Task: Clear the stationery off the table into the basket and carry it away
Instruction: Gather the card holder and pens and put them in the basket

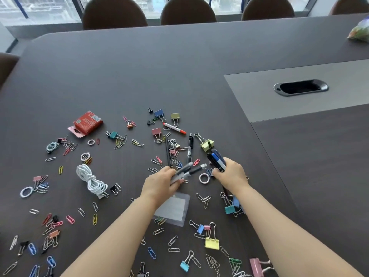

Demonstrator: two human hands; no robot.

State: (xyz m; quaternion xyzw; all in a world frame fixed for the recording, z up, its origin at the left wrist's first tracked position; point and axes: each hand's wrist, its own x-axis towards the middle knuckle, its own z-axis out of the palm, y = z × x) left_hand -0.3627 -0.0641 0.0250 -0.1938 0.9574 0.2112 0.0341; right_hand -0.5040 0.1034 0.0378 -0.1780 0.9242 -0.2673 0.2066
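My left hand (159, 184) fingers (175, 182) curled round grey pens (189, 169), right hand (232, 174) gripping pen bundle (216, 159), clips (211, 242) strewn over worktop (139, 76)

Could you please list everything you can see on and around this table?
table: one, dark brown, fills the view
chairs: at least three, brown, far edge
cable port: one, black, grey panel right
red box: one, red, left of centre
white cable: one, coiled, left
marker: one, white with red ends, centre
black pen: one, lying centre
binder clips: many, mixed colours, scattered
paper clips: many, mixed colours, scattered
rings: several, white, scattered
clear sleeve: one, under left forearm
bag: one, greenish, far right edge
left grip: one, holds grey-black pens
right grip: one, holds blue-black pens
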